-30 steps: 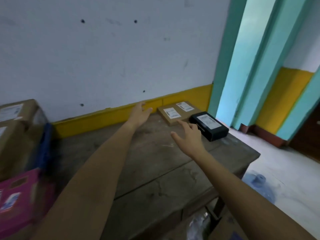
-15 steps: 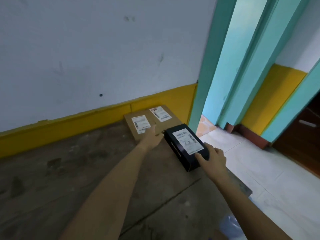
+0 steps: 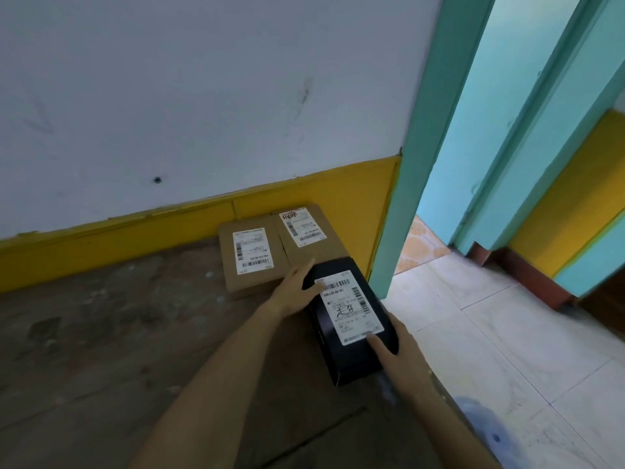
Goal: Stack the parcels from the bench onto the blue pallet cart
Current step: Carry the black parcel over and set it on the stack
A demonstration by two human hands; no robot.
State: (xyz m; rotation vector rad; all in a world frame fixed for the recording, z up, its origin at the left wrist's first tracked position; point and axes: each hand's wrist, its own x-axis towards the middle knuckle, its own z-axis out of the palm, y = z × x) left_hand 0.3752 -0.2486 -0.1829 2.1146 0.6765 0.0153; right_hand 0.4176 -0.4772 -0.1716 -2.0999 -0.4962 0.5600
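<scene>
Picking up the black box point(image 3: 351, 309)
Left hand point(image 3: 293, 294) and right hand point(image 3: 404, 350) grip its ends on the surface point(image 3: 101, 333) — two brown boxes point(image 3: 252, 255) wait just behind it — all three need stacking.

Both bare forearms reach forward from the bottom of view. Left hand point(image 3: 293, 292) grips the far left end of the black box point(image 3: 340, 350), thumb on top. Right hand point(image 3: 404, 357) grips its near right edge, thumb on top, fingers round the side.
</scene>
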